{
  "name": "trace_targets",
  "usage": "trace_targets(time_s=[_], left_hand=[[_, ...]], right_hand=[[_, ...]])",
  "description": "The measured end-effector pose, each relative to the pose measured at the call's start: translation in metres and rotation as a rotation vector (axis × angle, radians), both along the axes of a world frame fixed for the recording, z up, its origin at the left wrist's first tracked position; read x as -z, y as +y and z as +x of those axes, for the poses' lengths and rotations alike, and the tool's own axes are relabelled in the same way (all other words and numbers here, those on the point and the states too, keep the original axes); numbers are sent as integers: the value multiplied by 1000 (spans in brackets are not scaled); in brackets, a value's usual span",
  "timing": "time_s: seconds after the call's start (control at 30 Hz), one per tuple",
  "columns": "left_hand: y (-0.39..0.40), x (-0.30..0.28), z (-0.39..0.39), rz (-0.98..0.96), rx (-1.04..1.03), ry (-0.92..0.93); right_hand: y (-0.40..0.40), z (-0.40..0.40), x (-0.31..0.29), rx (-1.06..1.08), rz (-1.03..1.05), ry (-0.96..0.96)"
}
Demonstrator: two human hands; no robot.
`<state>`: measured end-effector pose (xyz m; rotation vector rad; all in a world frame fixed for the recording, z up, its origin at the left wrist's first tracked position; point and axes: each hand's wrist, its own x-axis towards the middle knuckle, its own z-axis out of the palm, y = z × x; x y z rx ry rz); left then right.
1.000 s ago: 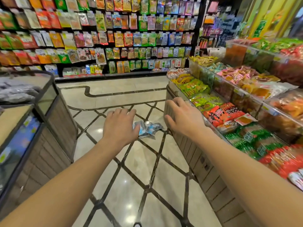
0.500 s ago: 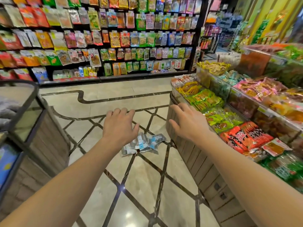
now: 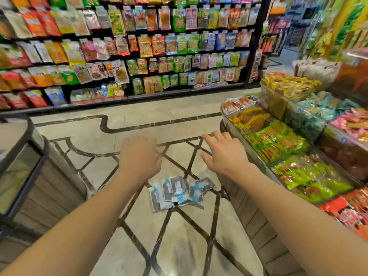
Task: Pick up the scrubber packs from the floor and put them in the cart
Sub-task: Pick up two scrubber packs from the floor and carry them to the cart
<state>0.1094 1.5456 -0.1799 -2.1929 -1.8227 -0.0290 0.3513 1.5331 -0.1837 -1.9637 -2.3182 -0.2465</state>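
Observation:
Several scrubber packs (image 3: 179, 191), clear bags with dark contents and light blue labels, lie in a loose overlapping pile on the tiled floor. My left hand (image 3: 140, 156) is stretched out above and beyond the pile, palm down, fingers loosely curled, holding nothing. My right hand (image 3: 224, 154) reaches forward to the right of the pile, fingers spread, empty. Both forearms frame the packs from either side. No cart is in view.
A snack display stand (image 3: 249, 206) with wooden panelled side and bins of colourful packets runs along the right. A dark-framed counter (image 3: 29, 166) stands at the left. A wall shelf of hanging snack bags (image 3: 139, 46) closes the aisle ahead.
The view has moved forward and closer to the pile. The packs now appear below my hands instead of between them. Both hands stay empty and outstretched.

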Motion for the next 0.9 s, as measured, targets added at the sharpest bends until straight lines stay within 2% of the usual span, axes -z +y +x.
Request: trace_targets(time_s=[0.4,0.63,0.9], left_hand=[[171,23,2,-62,-97,28],[289,69,10,-114,-34,7],[421,140,9,-296,-4,-34]], right_hand=[[182,13,24,2,-83,-3],[286,17,72,54,-180,-14],[402,16,137,127,-345,-8]])
